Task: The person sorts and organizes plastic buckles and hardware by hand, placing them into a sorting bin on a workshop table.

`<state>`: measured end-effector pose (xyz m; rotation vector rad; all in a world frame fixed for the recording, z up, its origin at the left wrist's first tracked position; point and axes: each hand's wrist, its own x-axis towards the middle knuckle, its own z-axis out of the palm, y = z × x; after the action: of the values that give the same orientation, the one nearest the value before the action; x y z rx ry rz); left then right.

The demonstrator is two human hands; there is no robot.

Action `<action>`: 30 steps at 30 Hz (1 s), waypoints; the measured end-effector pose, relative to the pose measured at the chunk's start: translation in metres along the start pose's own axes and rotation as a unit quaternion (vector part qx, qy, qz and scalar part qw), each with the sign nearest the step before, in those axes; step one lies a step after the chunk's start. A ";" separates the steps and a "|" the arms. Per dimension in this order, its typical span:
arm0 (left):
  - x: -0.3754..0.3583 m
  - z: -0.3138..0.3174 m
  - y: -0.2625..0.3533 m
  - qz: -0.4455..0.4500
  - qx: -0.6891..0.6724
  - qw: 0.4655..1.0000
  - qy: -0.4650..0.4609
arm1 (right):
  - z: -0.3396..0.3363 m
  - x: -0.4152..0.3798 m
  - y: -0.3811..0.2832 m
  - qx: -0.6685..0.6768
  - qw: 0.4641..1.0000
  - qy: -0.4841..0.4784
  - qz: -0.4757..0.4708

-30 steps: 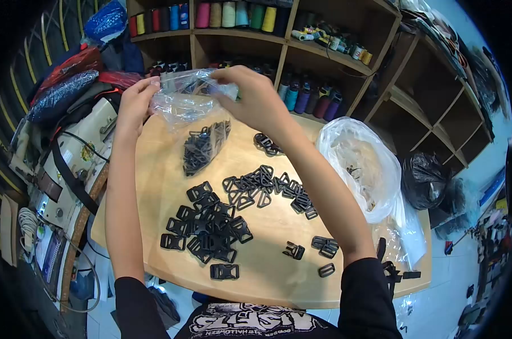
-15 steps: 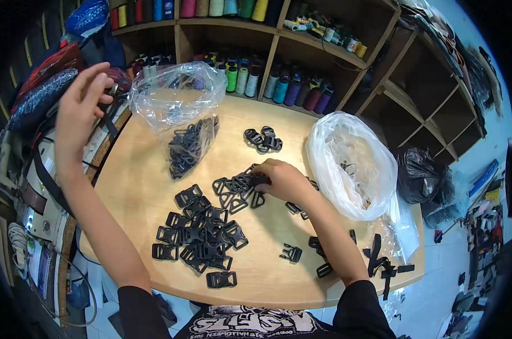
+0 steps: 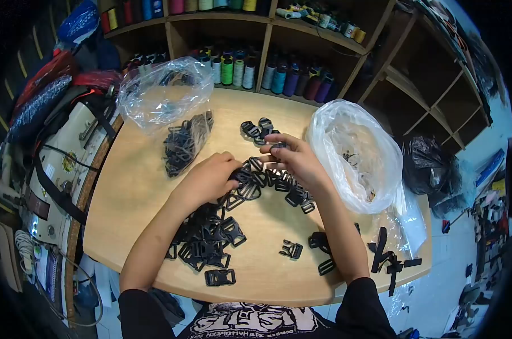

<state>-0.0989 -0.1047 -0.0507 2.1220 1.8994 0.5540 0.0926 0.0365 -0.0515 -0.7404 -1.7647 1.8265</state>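
My left hand (image 3: 212, 176) reaches down to a group of black triangular rings (image 3: 249, 191) at the middle of the table, its fingers bent against them; what it grips is hidden. Just right of it, my right hand (image 3: 293, 160) is raised over the table with a small black piece (image 3: 278, 146) between thumb and fingers. Behind that hand lie a few black round-edged buckles (image 3: 258, 129). Black slider pieces (image 3: 294, 195) lie below it. A pile of black side-release buckles (image 3: 208, 240) spreads under and beside my left forearm.
A clear bag of black parts (image 3: 179, 148) stands at the back left, a white plastic bag (image 3: 355, 161) at the right. Black strap pieces (image 3: 383, 254) lie near the right edge. Shelves of thread spools (image 3: 239, 73) stand behind; a sewing machine (image 3: 55, 181) is at the left.
My left hand has come down from the upper left to the triangular rings. My right hand has lifted off them and moved slightly right and up.
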 end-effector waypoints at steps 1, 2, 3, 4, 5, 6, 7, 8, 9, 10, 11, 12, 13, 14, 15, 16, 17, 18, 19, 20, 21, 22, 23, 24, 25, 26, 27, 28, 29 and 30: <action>0.002 0.000 0.002 0.003 0.001 1.000 -0.003 | -0.005 0.003 0.005 0.117 0.993 -0.007 0.030; 0.003 0.001 0.002 -0.014 0.010 0.999 -0.028 | -0.006 0.005 0.005 0.233 0.971 -0.015 0.061; 0.002 0.003 0.002 -0.031 0.019 0.998 -0.053 | -0.006 0.005 0.006 0.235 0.970 -0.012 0.062; 0.002 0.006 -0.002 -0.009 0.015 0.999 -0.029 | -0.004 0.004 0.007 0.244 0.967 -0.005 0.079; 0.002 0.006 -0.002 -0.009 0.015 0.999 -0.032 | -0.002 0.003 0.007 0.252 0.963 0.001 0.095; 0.003 0.005 -0.003 -0.003 0.006 1.000 -0.014 | -0.001 0.003 0.009 0.257 0.961 0.003 0.101; 0.004 0.004 -0.004 0.004 -0.002 1.000 0.005 | 0.000 0.003 0.010 0.259 0.960 0.004 0.102; 0.004 0.000 -0.006 0.053 0.005 0.997 0.047 | 0.001 0.003 0.011 0.264 0.959 -0.005 0.106; 0.005 -0.004 -0.005 0.053 0.006 0.998 0.045 | 0.002 0.003 0.013 0.269 0.957 -0.013 0.109; 0.006 -0.011 -0.005 0.008 -0.062 0.997 0.049 | 0.003 0.003 0.018 0.270 0.957 -0.014 0.103; 0.006 -0.018 0.000 -0.038 -0.129 0.990 0.053 | 0.006 0.002 0.019 0.273 0.956 -0.013 0.103; 0.006 -0.020 0.002 -0.078 -0.242 0.965 0.070 | 0.011 0.001 0.019 0.285 0.951 -0.005 0.121; 0.007 -0.021 0.007 -0.078 -0.241 0.965 0.068 | 0.017 -0.001 0.018 0.297 0.945 0.004 0.140; 0.008 -0.021 0.014 -0.064 -0.283 0.952 0.100 | 0.025 -0.005 0.018 0.306 0.942 -0.003 0.141; 0.009 -0.021 0.018 -0.048 -0.323 0.936 0.131 | 0.029 -0.006 0.017 0.308 0.941 -0.001 0.140; 0.012 -0.014 0.016 -0.001 -0.308 0.942 0.136 | 0.033 -0.007 0.017 0.356 0.923 -0.022 0.145; 0.014 -0.014 0.020 -0.001 -0.308 0.942 0.134 | 0.036 -0.008 0.016 0.403 0.902 -0.042 0.150; 0.017 -0.017 0.026 0.028 -0.230 0.964 0.135 | 0.039 -0.008 0.015 0.395 0.905 -0.032 0.156; 0.020 -0.020 0.031 0.057 -0.149 0.978 0.136 | 0.038 -0.009 0.017 0.396 0.904 -0.032 0.155; 0.022 -0.024 0.036 0.013 -0.171 0.976 0.133 | 0.036 -0.008 0.019 0.433 0.888 -0.026 0.153; 0.025 -0.022 0.031 0.015 -0.169 0.976 0.134 | 0.033 -0.007 0.021 0.469 0.870 -0.019 0.149; 0.028 -0.016 0.022 0.019 -0.166 0.969 0.180 | 0.029 -0.005 0.021 0.459 0.873 0.012 0.163; 0.031 -0.013 0.016 0.024 -0.162 0.961 0.225 | 0.022 -0.005 0.020 0.460 0.874 0.014 0.159; 0.028 -0.011 0.011 -0.019 -0.127 0.979 0.157 | 0.015 -0.004 0.019 0.472 0.870 0.025 0.138; 0.026 -0.004 0.010 -0.016 -0.126 0.980 0.156 | 0.008 -0.004 0.019 0.484 0.866 0.037 0.119; 0.024 0.006 0.008 0.000 -0.066 0.992 0.110 | 0.002 -0.001 0.021 0.477 0.869 0.055 0.117; 0.021 0.015 0.007 0.015 -0.006 0.998 0.065 | -0.001 -0.001 0.020 0.478 0.869 0.055 0.115; 0.019 0.024 0.009 0.016 -0.012 0.998 0.056 | -0.003 -0.001 0.020 0.466 0.875 0.075 0.107; 0.019 0.028 0.011 0.017 -0.013 0.998 0.056 | -0.004 -0.002 0.020 0.453 0.880 0.096 0.100; 0.019 0.032 0.012 0.030 0.020 0.998 0.048 | -0.004 -0.002 0.021 0.435 0.889 0.099 0.105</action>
<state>-0.0728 -0.0853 -0.0721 2.2214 1.9180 0.6459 0.0969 0.0373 -0.0720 -0.7035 -0.6036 2.2889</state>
